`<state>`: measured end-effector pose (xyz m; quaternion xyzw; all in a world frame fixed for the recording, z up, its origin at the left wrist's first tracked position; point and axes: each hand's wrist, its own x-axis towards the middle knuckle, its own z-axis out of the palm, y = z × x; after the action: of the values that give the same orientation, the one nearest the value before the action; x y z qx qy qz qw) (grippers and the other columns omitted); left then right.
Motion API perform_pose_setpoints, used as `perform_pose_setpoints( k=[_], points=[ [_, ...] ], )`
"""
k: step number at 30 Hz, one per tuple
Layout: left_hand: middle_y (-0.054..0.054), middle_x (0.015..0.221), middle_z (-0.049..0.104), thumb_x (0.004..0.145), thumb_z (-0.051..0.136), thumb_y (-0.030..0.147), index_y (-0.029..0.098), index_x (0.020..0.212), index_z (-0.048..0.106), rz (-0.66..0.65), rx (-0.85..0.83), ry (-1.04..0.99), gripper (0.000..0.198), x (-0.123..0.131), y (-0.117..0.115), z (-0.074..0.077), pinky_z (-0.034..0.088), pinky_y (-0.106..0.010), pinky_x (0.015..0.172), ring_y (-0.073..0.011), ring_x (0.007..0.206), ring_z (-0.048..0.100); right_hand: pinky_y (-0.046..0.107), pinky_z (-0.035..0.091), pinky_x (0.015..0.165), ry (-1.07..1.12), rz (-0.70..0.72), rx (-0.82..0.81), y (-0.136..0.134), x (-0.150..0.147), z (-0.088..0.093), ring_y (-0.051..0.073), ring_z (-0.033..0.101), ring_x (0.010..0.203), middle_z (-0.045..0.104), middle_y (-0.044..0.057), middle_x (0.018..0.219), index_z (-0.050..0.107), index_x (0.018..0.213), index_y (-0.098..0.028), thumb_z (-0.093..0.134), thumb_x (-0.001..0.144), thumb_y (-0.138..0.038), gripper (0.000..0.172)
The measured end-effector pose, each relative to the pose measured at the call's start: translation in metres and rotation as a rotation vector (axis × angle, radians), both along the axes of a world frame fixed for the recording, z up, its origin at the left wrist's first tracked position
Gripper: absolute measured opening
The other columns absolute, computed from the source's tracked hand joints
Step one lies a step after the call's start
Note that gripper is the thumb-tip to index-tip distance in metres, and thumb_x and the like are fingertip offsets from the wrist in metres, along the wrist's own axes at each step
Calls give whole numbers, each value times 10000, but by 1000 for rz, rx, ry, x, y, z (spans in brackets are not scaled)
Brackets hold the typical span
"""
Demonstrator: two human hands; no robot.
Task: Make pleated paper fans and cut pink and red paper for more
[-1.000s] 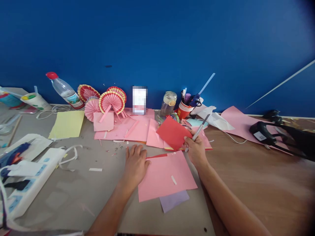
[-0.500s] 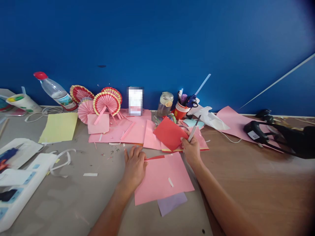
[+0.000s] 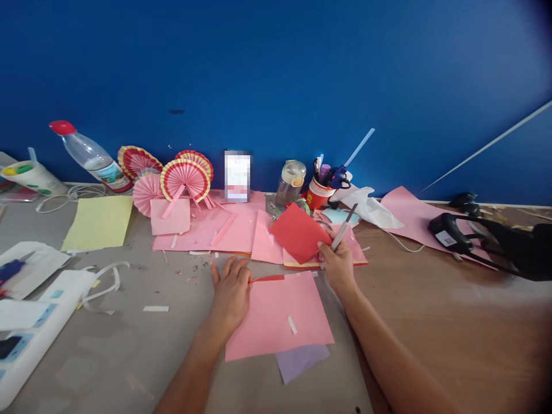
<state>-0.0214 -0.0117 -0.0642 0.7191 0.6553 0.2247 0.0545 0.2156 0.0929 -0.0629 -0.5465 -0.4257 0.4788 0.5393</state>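
My left hand [image 3: 232, 291] lies with fingers stretched out at the upper left corner of a pink paper sheet [image 3: 280, 313]. A thin red paper strip [image 3: 269, 278] runs along the sheet's top edge beside my thumb, and a small white scrap [image 3: 292, 325] rests on the sheet. Under its lower edge shows a purple piece of paper [image 3: 302, 362]. My right hand [image 3: 338, 261] is closed round a white-handled craft knife [image 3: 344, 229], its dark blade pointing up. The right thumb is at the corner of a red paper square [image 3: 299, 233]; whether it pinches the paper I cannot tell.
Pleated paper fans [image 3: 185, 181] stand at the back left, near a tilted bottle [image 3: 97, 161]. A phone [image 3: 237, 176], a clear jar [image 3: 291, 184] and a red cup of tools [image 3: 318, 192] line the blue wall. A power strip [image 3: 43, 322] lies left, a black strapped device [image 3: 457, 236] right.
My left hand and the pink sheet have slid a little to the left. My right hand stays by the red square with the knife. The view has shifted slightly.
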Motion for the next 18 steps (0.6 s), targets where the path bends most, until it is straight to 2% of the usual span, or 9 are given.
perform_pose_setpoints(
  k=[6,14,18],
  points=[
    [-65,1188,635,782,398,-1,224,754,530,14,-25,1,263,-2,0,0,82,-699,1051,-318,1232,452,216,278,431,42,-7,26,-2,-2,2,79,332,448,370,-102,506,562,1139,-190,620,707,-243,440],
    [-66,1146,651,758,396,-26,224,765,545,6,12,10,291,-1,-1,1,28,-667,1085,-293,1228,465,207,290,433,137,18,42,-7,-6,13,68,315,424,337,-112,486,561,1144,-197,609,722,-244,427],
    [-58,1145,652,768,373,-27,216,775,542,20,-63,9,295,0,0,5,23,-677,1074,-286,1233,464,196,282,423,135,3,43,-6,-6,11,64,318,421,339,-116,487,569,1103,-180,617,700,-252,412]
  ],
)
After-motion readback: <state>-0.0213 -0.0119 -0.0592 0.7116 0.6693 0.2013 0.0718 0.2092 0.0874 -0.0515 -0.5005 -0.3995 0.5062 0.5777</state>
